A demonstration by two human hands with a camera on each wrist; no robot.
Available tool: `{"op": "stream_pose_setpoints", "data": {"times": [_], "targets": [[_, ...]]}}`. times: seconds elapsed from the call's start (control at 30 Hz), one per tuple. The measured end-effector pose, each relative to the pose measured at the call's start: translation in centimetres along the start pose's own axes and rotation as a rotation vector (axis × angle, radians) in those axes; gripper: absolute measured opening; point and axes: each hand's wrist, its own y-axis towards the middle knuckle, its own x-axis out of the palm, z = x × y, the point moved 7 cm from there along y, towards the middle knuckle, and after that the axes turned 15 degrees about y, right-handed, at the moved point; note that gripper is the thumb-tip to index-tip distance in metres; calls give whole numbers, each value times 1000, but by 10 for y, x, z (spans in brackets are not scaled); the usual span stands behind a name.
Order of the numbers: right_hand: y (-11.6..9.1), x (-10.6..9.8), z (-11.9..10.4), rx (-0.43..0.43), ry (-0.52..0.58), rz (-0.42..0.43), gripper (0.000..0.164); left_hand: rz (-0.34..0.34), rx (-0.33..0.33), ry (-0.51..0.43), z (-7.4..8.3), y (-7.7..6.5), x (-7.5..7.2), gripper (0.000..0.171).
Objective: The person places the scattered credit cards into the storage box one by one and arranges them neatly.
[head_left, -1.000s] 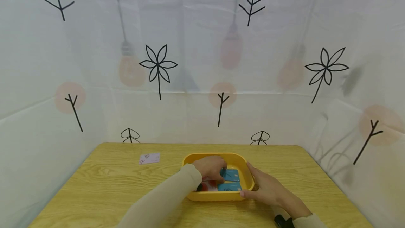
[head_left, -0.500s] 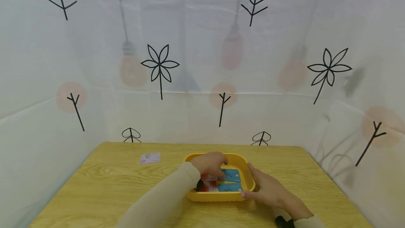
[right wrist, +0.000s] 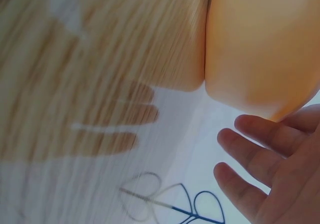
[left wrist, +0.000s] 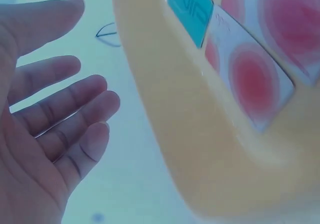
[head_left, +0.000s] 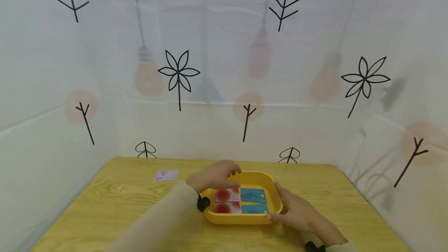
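A yellow plastic tray holds two teal "VIP" cards at its right and two white cards with red circles at its left. My left hand hovers over the tray's far left part, fingers loosely bent. In the left wrist view nothing lies in its palm, and the fingers are apart from the tray wall. My right hand rests against the tray's right end, thumb at the near corner and index finger along the right rim. The right wrist view shows its other fingers extended beside the tray wall.
A pale pink card lies on the wood-grain table to the left of the tray. A white curtain printed with plants and bulbs surrounds the table's back and sides.
My left hand has lifted off the teal cards and moved left and back, uncovering the two red-circle cards. My right hand stays at the tray's end.
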Motion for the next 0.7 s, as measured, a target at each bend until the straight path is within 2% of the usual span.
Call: {"op": "stream_pose_setpoints", "data": {"times": [0.13,0.3,0.57,0.7], "targets": [[1,1,1,8,-1,-14,106,53,-1,10,-13,-19,-6,45],[0,0,1,-10,-5,-11,104,77,-24,10,-28,-40,-6,41],[-1,-1,1,-14,-6,-10,104,157,-84,-19,-60,-70,9,35],[-1,0,0,-10,-4,-7,104,175,-126,-16,-78,-84,17,33]]}}
